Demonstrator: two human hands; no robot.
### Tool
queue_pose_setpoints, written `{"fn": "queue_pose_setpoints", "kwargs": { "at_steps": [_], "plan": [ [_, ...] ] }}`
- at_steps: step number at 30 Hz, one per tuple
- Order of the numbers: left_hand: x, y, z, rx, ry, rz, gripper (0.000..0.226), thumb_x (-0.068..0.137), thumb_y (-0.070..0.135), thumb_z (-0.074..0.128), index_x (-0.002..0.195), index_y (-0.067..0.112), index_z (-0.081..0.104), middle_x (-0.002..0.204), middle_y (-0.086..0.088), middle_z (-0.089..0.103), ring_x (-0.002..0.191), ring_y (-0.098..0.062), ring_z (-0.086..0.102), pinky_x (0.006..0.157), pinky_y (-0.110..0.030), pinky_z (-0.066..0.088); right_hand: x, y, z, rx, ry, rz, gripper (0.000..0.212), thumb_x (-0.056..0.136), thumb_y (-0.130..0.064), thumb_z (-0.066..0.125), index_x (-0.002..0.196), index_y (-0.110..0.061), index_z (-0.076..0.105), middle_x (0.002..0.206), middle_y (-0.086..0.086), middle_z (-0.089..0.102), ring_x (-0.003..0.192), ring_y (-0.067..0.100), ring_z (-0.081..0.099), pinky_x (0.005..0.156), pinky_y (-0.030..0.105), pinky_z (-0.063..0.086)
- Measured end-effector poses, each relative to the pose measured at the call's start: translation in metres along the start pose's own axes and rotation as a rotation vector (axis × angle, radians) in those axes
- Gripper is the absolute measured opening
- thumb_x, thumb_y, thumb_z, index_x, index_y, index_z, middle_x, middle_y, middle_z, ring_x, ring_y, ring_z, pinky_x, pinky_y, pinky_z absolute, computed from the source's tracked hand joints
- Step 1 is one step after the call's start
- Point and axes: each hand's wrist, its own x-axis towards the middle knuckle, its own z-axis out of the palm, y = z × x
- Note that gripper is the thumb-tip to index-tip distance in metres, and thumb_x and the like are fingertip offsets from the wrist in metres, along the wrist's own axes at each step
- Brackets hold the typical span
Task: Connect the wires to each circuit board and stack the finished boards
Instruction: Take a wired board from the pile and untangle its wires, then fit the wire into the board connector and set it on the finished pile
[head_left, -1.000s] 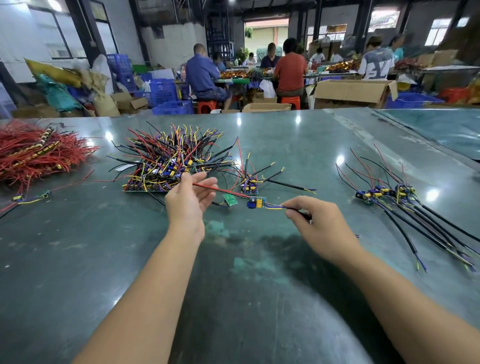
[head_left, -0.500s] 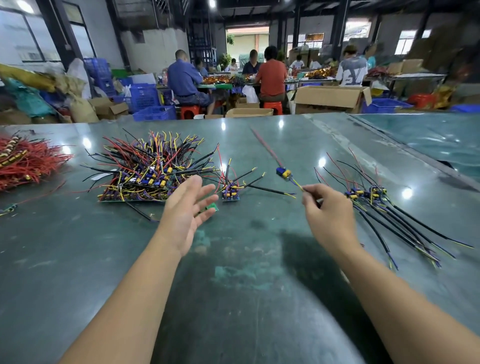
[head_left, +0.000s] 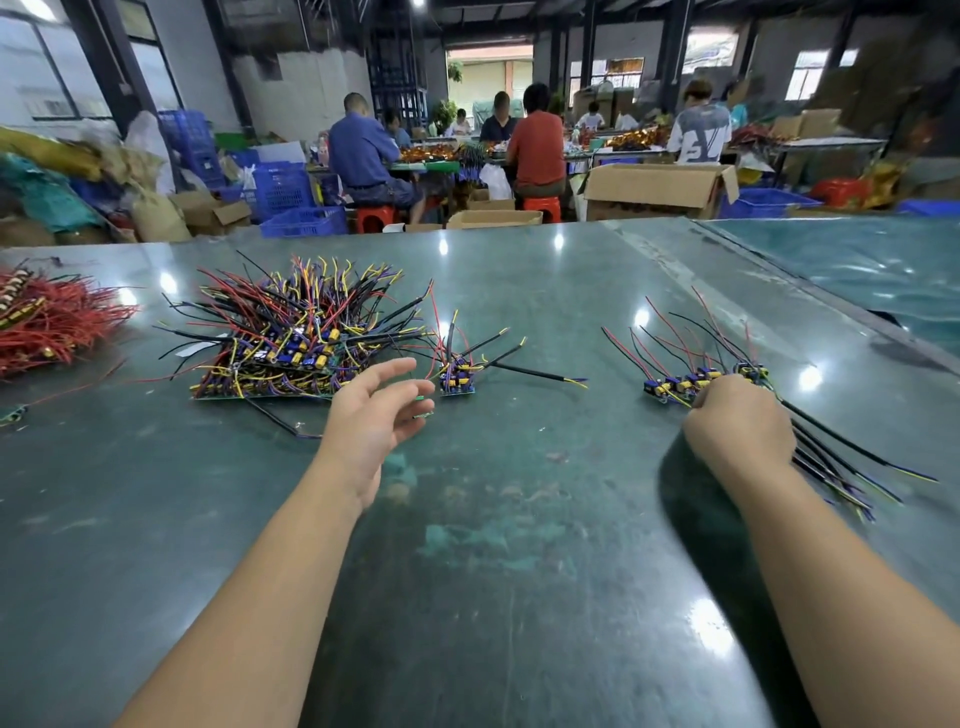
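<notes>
My right hand (head_left: 737, 428) is curled at the near end of the row of wired boards (head_left: 685, 383) on the right of the table. It grips the wires of a board there, and its fingertips are hidden behind the back of the hand. Long black wires (head_left: 852, 457) trail from that row toward the right. My left hand (head_left: 379, 410) hovers open and holds nothing, just left of a tiny green board piece (head_left: 423, 414). A small cluster of wired boards (head_left: 457, 376) stands beyond its fingers. A big heap of boards with wires (head_left: 280, 353) lies to the left.
A bundle of red wires (head_left: 47, 322) lies at the table's far left. A loose black wire (head_left: 540, 373) runs right from the small cluster. The green table (head_left: 493, 545) meets a second table (head_left: 857, 270) at the right. People sit at benches beyond, among cardboard boxes (head_left: 654, 189) and blue crates (head_left: 304, 221).
My right hand has carried the wired board to the right and lowered it onto the right-hand row. My left hand let go of the red wire and stays open.
</notes>
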Motion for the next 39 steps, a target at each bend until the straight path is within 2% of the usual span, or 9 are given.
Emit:
{"fn": "queue_pose_setpoints", "kwargs": {
  "at_steps": [8, 14, 16, 18, 21, 23, 28, 32, 39],
  "plan": [
    [0.012, -0.003, -0.009, 0.027, 0.15, 0.032, 0.022, 0.092, 0.0, 0.05, 0.093, 0.019, 0.063, 0.077, 0.004, 0.069, 0.065, -0.007, 0.062, 0.065, -0.02, 0.052, 0.002, 0.001, -0.001, 0.033, 0.029, 0.018, 0.026, 0.079, -0.007, 0.055, 0.101, -0.008, 0.068, 0.103, 0.021, 0.064, 0.1, 0.039, 0.058, 0.08, 0.036, 0.047],
    [0.022, -0.014, -0.028, 0.468, 0.427, 0.138, 0.025, 0.085, 0.008, 0.053, 0.084, 0.03, 0.064, 0.085, 0.007, 0.063, 0.08, -0.015, 0.056, 0.066, -0.025, 0.043, -0.005, -0.011, 0.006, 0.042, 0.186, -0.229, 0.027, 0.086, -0.018, 0.055, 0.109, -0.013, 0.068, 0.113, 0.017, 0.06, 0.105, 0.04, 0.052, 0.085, 0.04, 0.042],
    [0.026, -0.019, -0.031, 0.658, 0.365, 0.121, 0.023, 0.086, 0.017, 0.054, 0.102, 0.031, 0.064, 0.098, 0.002, 0.063, 0.098, -0.024, 0.053, 0.088, -0.035, 0.044, -0.012, -0.019, 0.009, 0.14, 0.137, -0.297, 0.027, 0.085, -0.016, 0.054, 0.108, -0.014, 0.068, 0.112, 0.014, 0.06, 0.104, 0.036, 0.053, 0.085, 0.039, 0.043],
    [0.027, -0.025, -0.031, 0.963, 0.235, 0.076, 0.039, 0.089, 0.034, 0.054, 0.128, 0.037, 0.053, 0.119, -0.007, 0.054, 0.116, -0.03, 0.039, 0.105, -0.037, 0.028, -0.022, -0.027, 0.013, 0.237, 0.063, -0.362, 0.026, 0.085, -0.013, 0.054, 0.105, -0.015, 0.069, 0.111, 0.009, 0.061, 0.102, 0.031, 0.056, 0.084, 0.036, 0.045],
    [0.026, -0.031, -0.025, 1.307, 0.081, 0.043, 0.058, 0.087, 0.057, 0.049, 0.141, 0.048, 0.03, 0.139, -0.006, 0.033, 0.125, -0.03, 0.023, 0.109, -0.037, 0.019, -0.042, -0.038, 0.02, 0.329, -0.029, -0.464, 0.021, 0.086, -0.012, 0.055, 0.1, -0.017, 0.07, 0.106, 0.003, 0.061, 0.098, 0.024, 0.059, 0.083, 0.032, 0.045],
    [0.025, -0.034, -0.022, 1.392, 0.097, 0.077, 0.055, 0.083, 0.061, 0.053, 0.134, 0.046, 0.04, 0.137, -0.003, 0.039, 0.124, -0.03, 0.027, 0.105, -0.036, 0.023, -0.056, -0.045, 0.025, 0.35, -0.094, -0.523, 0.019, 0.086, -0.014, 0.056, 0.096, -0.02, 0.07, 0.103, 0.0, 0.061, 0.096, 0.02, 0.059, 0.084, 0.032, 0.046],
    [0.021, -0.029, -0.018, 1.175, 0.19, 0.28, 0.035, 0.077, 0.042, 0.073, 0.109, 0.031, 0.063, 0.11, 0.0, 0.06, 0.112, -0.025, 0.042, 0.089, -0.028, 0.03, -0.077, -0.056, 0.031, 0.405, -0.235, -0.644, 0.018, 0.087, -0.013, 0.055, 0.092, -0.023, 0.069, 0.095, -0.009, 0.058, 0.089, 0.013, 0.057, 0.083, 0.027, 0.045],
    [0.007, -0.015, -0.004, 0.707, 0.1, 0.474, 0.036, 0.075, 0.011, 0.075, 0.098, 0.034, 0.058, 0.091, 0.017, 0.062, 0.082, 0.005, 0.056, 0.08, -0.021, 0.045, -0.079, -0.058, 0.03, 0.554, -0.32, -0.607, 0.018, 0.089, -0.013, 0.055, 0.091, -0.026, 0.067, 0.089, -0.013, 0.061, 0.075, 0.002, 0.055, 0.066, 0.004, 0.037],
    [-0.023, -0.001, 0.029, -0.045, -0.146, 0.427, 0.041, 0.08, -0.018, 0.058, 0.097, 0.018, 0.052, 0.089, 0.008, 0.068, 0.083, -0.011, 0.064, 0.081, -0.02, 0.05, -0.085, -0.065, 0.023, 0.925, -0.501, -0.474, 0.016, 0.093, -0.015, 0.056, 0.106, -0.02, 0.065, 0.092, -0.004, 0.066, 0.079, 0.013, 0.064, 0.078, 0.027, 0.051]
  ]
}}
